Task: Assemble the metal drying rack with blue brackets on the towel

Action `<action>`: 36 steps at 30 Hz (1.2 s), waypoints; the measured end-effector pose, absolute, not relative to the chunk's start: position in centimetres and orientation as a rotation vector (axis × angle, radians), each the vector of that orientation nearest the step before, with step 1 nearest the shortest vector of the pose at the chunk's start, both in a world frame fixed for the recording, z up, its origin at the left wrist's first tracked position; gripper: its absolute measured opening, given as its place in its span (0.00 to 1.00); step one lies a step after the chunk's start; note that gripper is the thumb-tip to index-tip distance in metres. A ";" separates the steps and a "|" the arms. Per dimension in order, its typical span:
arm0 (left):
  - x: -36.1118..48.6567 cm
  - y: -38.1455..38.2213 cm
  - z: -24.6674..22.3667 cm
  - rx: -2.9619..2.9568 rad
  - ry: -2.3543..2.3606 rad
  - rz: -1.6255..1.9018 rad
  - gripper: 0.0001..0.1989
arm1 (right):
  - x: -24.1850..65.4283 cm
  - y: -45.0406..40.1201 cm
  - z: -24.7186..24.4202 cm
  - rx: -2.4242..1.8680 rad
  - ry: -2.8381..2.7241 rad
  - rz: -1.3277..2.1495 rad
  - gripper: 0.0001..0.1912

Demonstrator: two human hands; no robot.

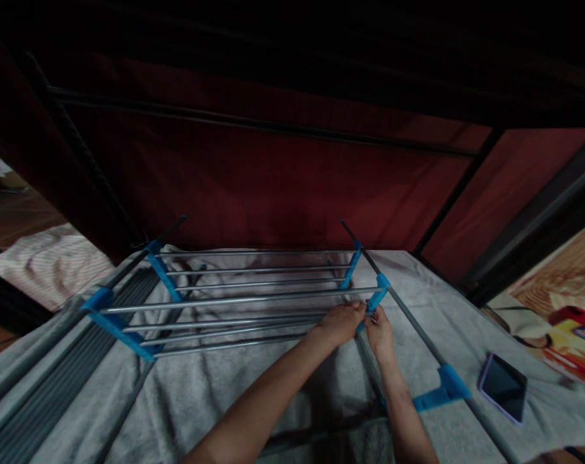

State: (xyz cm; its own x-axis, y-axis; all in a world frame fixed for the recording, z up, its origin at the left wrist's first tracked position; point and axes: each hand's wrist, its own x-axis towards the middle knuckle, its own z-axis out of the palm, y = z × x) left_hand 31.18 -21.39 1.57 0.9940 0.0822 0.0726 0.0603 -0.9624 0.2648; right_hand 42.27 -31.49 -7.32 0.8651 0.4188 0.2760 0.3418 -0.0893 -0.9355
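A rack of grey metal rods and blue plastic brackets stands on a grey blanket [273,393]. My left hand [343,322] is closed around the right end of a thin metal rod [273,321], close to a blue bracket [379,294]. On the other side of that bracket, my right hand [380,334] has its fingers closed on the bracket's lower part. The fingers hide the joint between rod and bracket. At the left, the rods meet another blue bracket [120,328]. A further blue bracket [442,390] sits on the right side pole [418,332], nearer to me.
A bundle of loose grey rods [74,361] lies on the left. A phone [504,386] rests on the blanket at the right, beside a red and yellow package [575,341]. Dark red fabric [292,187] on a black frame rises behind the rack.
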 end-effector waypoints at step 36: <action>33.1 -22.1 2.1 2.888 0.192 0.064 0.25 | 42.0 -31.9 -5.1 -2.050 -0.652 0.009 0.22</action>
